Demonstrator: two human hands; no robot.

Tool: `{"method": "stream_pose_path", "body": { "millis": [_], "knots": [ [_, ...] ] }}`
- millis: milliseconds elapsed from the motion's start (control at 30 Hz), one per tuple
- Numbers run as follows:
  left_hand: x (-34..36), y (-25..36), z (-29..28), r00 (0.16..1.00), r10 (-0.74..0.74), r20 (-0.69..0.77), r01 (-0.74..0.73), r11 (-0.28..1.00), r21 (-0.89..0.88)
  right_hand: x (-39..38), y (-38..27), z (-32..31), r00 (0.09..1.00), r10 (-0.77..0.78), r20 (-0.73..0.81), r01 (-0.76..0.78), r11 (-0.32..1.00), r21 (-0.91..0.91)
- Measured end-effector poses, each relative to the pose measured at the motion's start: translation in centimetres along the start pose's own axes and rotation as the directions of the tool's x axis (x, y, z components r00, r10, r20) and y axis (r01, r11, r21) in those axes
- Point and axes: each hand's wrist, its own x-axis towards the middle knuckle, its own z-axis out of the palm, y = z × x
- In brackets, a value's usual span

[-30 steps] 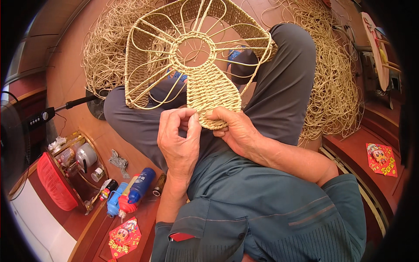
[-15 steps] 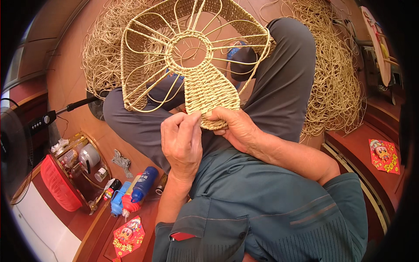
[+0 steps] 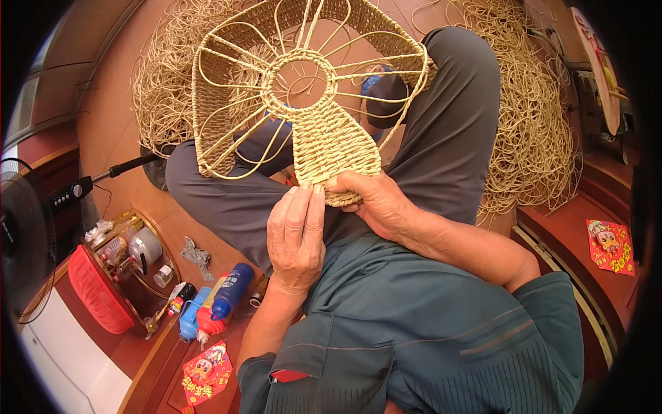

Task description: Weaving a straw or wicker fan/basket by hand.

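A straw-coloured woven frame point(image 3: 207, 117), with a ring, looped spokes and a dense band round its sides, rests over my crossed legs. From the ring a tightly woven panel point(image 3: 333, 145) runs down to my hands. My right hand point(image 3: 372, 203) is closed on the panel's lower end, thumb on top and fingers beneath. My left hand point(image 3: 298, 234) has its fingers pressed together at the panel's lower left edge, fingertips touching the weave; whatever they pinch is hidden.
Heaps of cord point(image 3: 524, 131) lie either side of my legs. At left are a fan point(image 3: 24, 234), a round tray table point(image 3: 148, 297) with a kettle, a red basket point(image 3: 96, 290) and several flasks point(image 3: 231, 290). A standing board point(image 3: 596, 69) is at the right, red paper decorations point(image 3: 610, 245) below.
My left hand has shifted slightly down and right and turned so its back faces up, fingers lined up on the panel's edge. My right hand keeps its grip in nearly the same place.
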Motion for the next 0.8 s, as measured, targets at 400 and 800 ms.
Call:
{"method": "stream_pose_path", "body": {
  "millis": [400,800],
  "knots": [
    [0.6,0.7,-0.7,0.998,-0.043,0.055,0.041,0.998,0.044,-0.1,-0.2,0.9,0.998,-0.046,-0.048,0.045,0.998,-0.034],
    [1.5,1.0,-1.4,0.990,-0.023,0.138,0.003,0.989,0.149,0.0,0.0,0.7,0.997,-0.058,-0.047,0.057,0.998,-0.022]
  ]
}}
